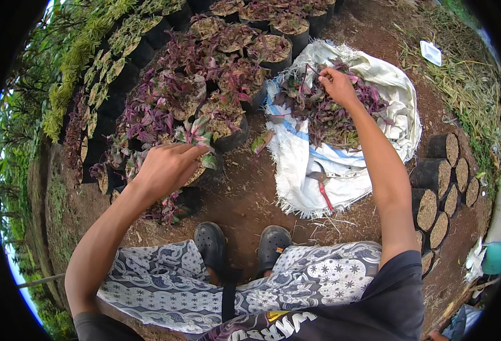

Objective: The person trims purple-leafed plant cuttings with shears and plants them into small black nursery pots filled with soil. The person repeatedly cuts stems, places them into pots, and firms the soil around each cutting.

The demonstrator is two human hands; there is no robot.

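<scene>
My left hand (165, 168) is curled around a leafy cutting (196, 131) with green, pink and pale leaves. Its fingertips and the stem's lower end are hidden. Below and beyond it are potted purple-leaved plants (171, 91). Over the spread white woven sack (397, 89), my right hand (338, 86) pinches a thin dark stem (312, 69) between thumb and fingers. A heap of purple and green cuttings (331, 113) lies on the sack under that hand. Pruning shears (322, 183) with a red handle rest on the sack's near part, their blades apart.
Filled black grow bags (438, 177) lie stacked on their sides at right. Rows of potted green plants (124, 51) stand at upper left. A white foam tray (430, 53) sits on dry grass. My clogs (210, 245) stand on bare soil, and a loose leafy piece (262, 142) lies beside the sack.
</scene>
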